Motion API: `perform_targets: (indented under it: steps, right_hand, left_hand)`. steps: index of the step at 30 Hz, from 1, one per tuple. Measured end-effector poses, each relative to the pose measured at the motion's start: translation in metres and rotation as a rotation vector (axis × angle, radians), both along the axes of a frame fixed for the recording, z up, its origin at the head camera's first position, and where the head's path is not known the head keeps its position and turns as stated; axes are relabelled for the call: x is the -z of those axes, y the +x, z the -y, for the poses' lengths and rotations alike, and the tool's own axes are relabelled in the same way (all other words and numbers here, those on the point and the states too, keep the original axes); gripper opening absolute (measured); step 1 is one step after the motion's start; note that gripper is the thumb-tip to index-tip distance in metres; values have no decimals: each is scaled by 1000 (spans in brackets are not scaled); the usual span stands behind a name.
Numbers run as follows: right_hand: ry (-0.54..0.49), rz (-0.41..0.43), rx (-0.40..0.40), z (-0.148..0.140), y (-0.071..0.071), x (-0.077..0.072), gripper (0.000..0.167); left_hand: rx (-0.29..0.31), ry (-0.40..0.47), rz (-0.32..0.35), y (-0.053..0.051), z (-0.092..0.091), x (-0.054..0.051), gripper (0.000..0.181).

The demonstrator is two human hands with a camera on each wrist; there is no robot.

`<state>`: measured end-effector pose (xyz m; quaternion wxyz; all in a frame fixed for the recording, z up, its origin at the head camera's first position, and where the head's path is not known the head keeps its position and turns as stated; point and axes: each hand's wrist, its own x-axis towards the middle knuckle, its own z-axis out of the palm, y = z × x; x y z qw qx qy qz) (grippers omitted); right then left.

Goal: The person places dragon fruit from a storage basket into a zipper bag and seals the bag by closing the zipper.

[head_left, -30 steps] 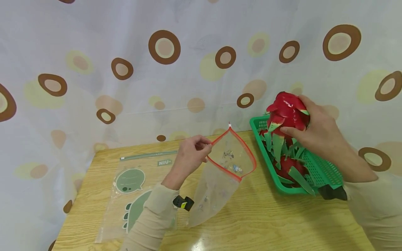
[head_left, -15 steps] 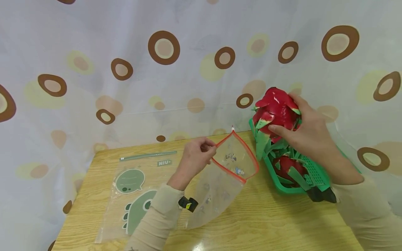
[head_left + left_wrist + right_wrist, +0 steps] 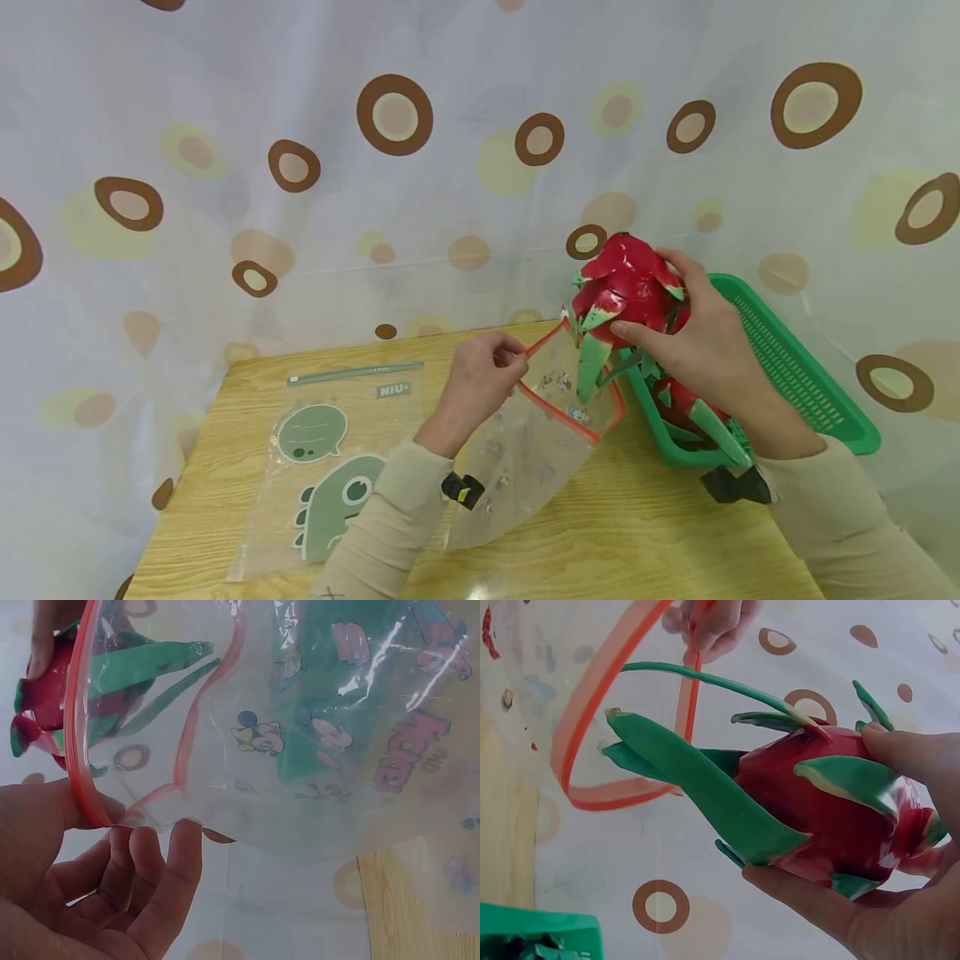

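Observation:
My right hand [image 3: 712,342] grips a red dragon fruit [image 3: 630,283] with long green scales, held above the mouth of a clear zip bag. In the right wrist view the tips of its green scales [image 3: 705,802] reach into the bag's red-rimmed opening. The thumb and fingertips of my left hand [image 3: 483,379] pinch one edge of that zip bag [image 3: 525,467], which has cartoon prints and a red zip rim [image 3: 79,750]. The bag's mouth stands open and its body hangs down to the table. The dragon fruit hides part of the rim in the head view.
A green basket [image 3: 795,358] stands at the right, with another dragon fruit [image 3: 686,404] inside. Flat on the wooden table [image 3: 637,525] at the left lies a second clear zip bag [image 3: 322,467] with a green dinosaur print. A patterned curtain [image 3: 465,167] hangs behind.
My right hand has carried the dragon fruit leftward from over the basket to over the bag's mouth. The left hand has shifted slightly right with the bag.

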<state>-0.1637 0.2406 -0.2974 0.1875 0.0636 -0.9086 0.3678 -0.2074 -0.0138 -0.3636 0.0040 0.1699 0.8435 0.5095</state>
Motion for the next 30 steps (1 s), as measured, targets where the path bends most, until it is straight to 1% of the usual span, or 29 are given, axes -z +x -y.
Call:
perform_targets:
  steps: [4, 7, 11, 14, 17, 21, 25, 30]
  right_hand:
    - [-52, 49, -39, 5, 2, 4, 91]
    - [-72, 72, -59, 10, 4, 10, 90]
    - [-117, 88, -112, 15, 8, 18, 90]
    - [-152, 120, -152, 19, 11, 23, 90]
    - [-148, 152, -163, 23, 14, 27, 90]
    - [-121, 188, -157, 27, 18, 31, 92]
    - [-99, 197, -147, 30, 20, 34, 92]
    - [-105, 214, -183, 33, 20, 38, 92]
  left_hand:
    - [-5, -10, -13, -1, -1, 0, 13]
    - [-9, -12, -16, -1, -1, 0, 13]
    - [-16, -10, -24, 0, -1, -1, 13]
    - [-23, -4, -23, 0, -1, -2, 14]
    - [-36, 5, -15, 0, -1, -3, 15]
    - [-46, 19, -17, 0, 1, -3, 16]
    - [-51, 12, -42, 0, 1, -3, 16]
    - [-62, 7, -75, 0, 2, -4, 18]
